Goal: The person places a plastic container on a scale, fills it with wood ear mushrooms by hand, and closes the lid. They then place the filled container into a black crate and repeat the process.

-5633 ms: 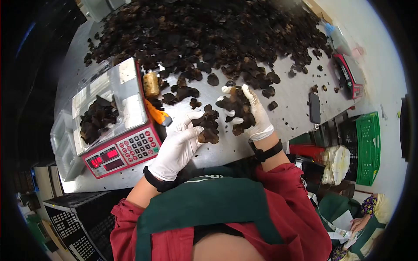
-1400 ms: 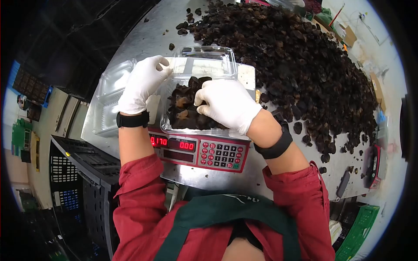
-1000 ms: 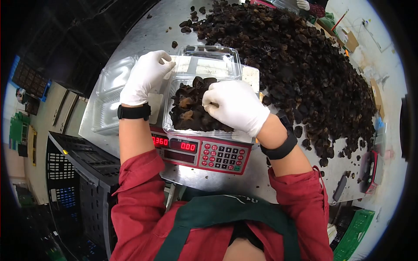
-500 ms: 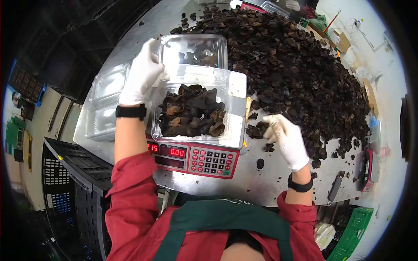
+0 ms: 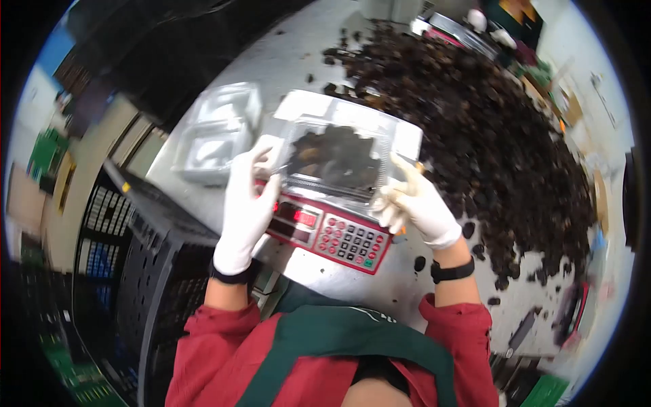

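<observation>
A clear plastic box point(image 5: 337, 159) full of dark, wrinkled mushrooms sits on the red scale point(image 5: 330, 230). The left hand point(image 5: 248, 203) grips the box's left edge and the right hand point(image 5: 413, 201) its right edge, fingers curled. Right of the scale, a big loose mushroom pile point(image 5: 502, 142) covers the metal bench point(image 5: 298, 61). Left of the scale lie empty clear trays point(image 5: 215, 132), near the bench edge.
</observation>
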Demonstrator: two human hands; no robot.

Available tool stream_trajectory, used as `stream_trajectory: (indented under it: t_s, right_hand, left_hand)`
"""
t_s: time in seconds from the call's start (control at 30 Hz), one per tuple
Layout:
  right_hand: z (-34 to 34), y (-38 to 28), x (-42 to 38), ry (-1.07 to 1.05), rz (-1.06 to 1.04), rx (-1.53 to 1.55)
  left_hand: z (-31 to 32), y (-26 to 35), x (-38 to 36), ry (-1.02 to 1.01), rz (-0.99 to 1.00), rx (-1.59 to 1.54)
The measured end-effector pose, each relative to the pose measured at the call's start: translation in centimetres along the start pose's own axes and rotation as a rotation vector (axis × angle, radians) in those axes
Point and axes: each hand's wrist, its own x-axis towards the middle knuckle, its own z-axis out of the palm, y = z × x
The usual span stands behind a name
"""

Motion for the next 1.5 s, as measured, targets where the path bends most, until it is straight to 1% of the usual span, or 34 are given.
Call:
stream_trajectory:
  t_s: [0.07,0.13,0.2,0.27,0.3,0.33,0.47,0.53,0.57,0.6,0.67,0.7,0.73,0.8,0.83,0.87,0.9,0.93,1.0,1.07,1.1,1.13,1.2,1.23,1.27,1.3,1.33,1.37,1.4,1.43,1.47,1.5]
  right_hand:
    - [-0.4,1.3,0.3,-0.012,-0.105,-0.035]
    - [0.3,1.1,0.1,0.038,0.035,-0.003]
    - [0.2,1.8,0.5,0.064,-0.011,-0.016]
    - [-0.2,1.3,0.3,-0.001,-0.007,0.037]
    - [0.5,0.7,-0.7,0.035,0.008,0.026]
    - [0.3,0.8,-1.1,0.024,0.001,0.020]
    - [-0.4,2.1,-3.5,0.062,-0.057,0.015]
    - [-0.3,3.0,-4.9,0.063,-0.196,-0.026]
    - [0.9,2.9,-5.7,0.147,-0.265,-0.012]
    - [1.7,2.2,-6.6,0.145,-0.270,-0.009]
    - [3.1,0.4,-8.7,0.088,-0.425,0.050]
    - [3.9,0.1,-9.0,0.121,-0.528,0.054]
    - [4.9,-0.5,-9.2,0.135,-0.578,0.095]
    - [6.9,-1.6,-9.5,0.098,-0.706,0.126]
    - [8.1,-2.0,-9.3,0.086,-0.703,0.125]
    - [9.4,-2.6,-8.8,0.082,-0.772,0.121]
    - [10.7,-3.3,-8.4,0.077,-0.840,0.118]
    - [11.9,-4.4,-8.4,-0.083,-0.728,0.153]
    - [14.6,-5.5,-6.9,-0.174,-0.786,0.116]
    - [15.4,-5.6,-6.3,-0.516,-0.553,0.057]
    - [17.0,-6.1,-6.0,-0.657,-0.530,0.077]
    - [18.0,-5.9,-5.9,-0.660,-0.507,0.052]
    - [18.1,-4.6,-4.6,-0.499,-0.671,-0.123]
    - [16.8,-4.2,-4.3,-0.420,-0.692,-0.259]
    - [15.7,-3.4,-4.5,-0.310,-0.696,-0.311]
    - [13.3,-2.9,-4.6,-0.279,-0.652,-0.370]
    - [11.4,-2.2,-5.1,-0.179,-0.557,-0.338]
    - [8.9,-1.6,-5.1,-0.085,-0.462,-0.369]
    - [7.0,-1.4,-5.6,-0.005,-0.388,-0.322]
    - [5.3,-0.6,-6.0,0.076,-0.363,-0.331]
    - [4.1,0.1,-6.3,0.148,-0.369,-0.331]
    - [2.8,0.8,-6.9,0.194,-0.342,-0.329]
  left_hand:
    - [-0.2,-0.8,0.5,-0.104,-0.131,-0.143]
    - [-1.4,-0.5,1.1,-0.423,-0.307,-0.483]
    - [-0.5,-1.7,0.9,-0.425,-0.303,-0.584]
    - [0.3,-1.8,0.6,-0.446,-0.440,-0.773]
    - [0.7,-1.8,0.1,-0.412,-0.423,-0.794]
    - [0.8,-1.5,-0.8,-0.382,-0.386,-0.796]
    - [0.9,0.4,-3.9,-0.363,-0.361,-0.876]
    - [0.1,2.7,-5.4,-0.335,-0.335,-0.930]
    - [-0.4,4.2,-6.0,-0.297,-0.310,-0.875]
    - [-1.5,6.2,-6.5,-0.254,-0.250,-0.840]
    - [-4.0,9.1,-7.4,-0.198,-0.173,-0.765]
    - [-5.4,10.6,-8.0,-0.151,-0.111,-0.687]
    - [-6.9,12.0,-8.7,-0.104,-0.052,-0.608]
    - [-9.9,14.2,-10.3,-0.083,0.064,-0.571]
    - [-12.1,14.9,-10.7,-0.141,0.099,-0.507]
    - [-14.6,15.5,-10.5,-0.200,0.131,-0.442]
    - [-17.0,16.2,-10.2,-0.173,0.134,-0.289]
    - [-18.9,16.5,-9.8,-0.147,0.135,-0.134]
    - [-20.7,15.1,-9.0,-0.059,0.177,-0.315]
    - [-22.5,14.7,-8.2,-0.034,0.088,-0.287]
    - [-23.5,14.4,-7.9,-0.014,-0.013,-0.408]
    - [-24.7,14.0,-7.5,-0.028,-0.068,-0.405]
    - [-28.7,11.2,-6.6,-0.090,-0.144,-0.334]
    - [-30.7,9.2,-6.7,-0.027,-0.211,-0.313]
    - [-32.9,6.7,-7.2,0.038,-0.276,-0.292]
    - [-35.7,4.0,-8.2,0.067,-0.401,-0.279]
    - [-38.5,1.2,-9.6,0.096,-0.531,-0.268]
    - [-40.5,-1.2,-11.1,0.167,-0.636,-0.298]
    - [-42.2,-3.6,-12.8,0.236,-0.744,-0.325]
    - [-44.3,-7.7,-15.0,0.334,-0.832,-0.435]
    - [-45.3,-10.4,-16.7,0.434,-0.920,-0.541]
    - [-43.5,-9.8,-17.1,0.482,-1.004,-0.600]
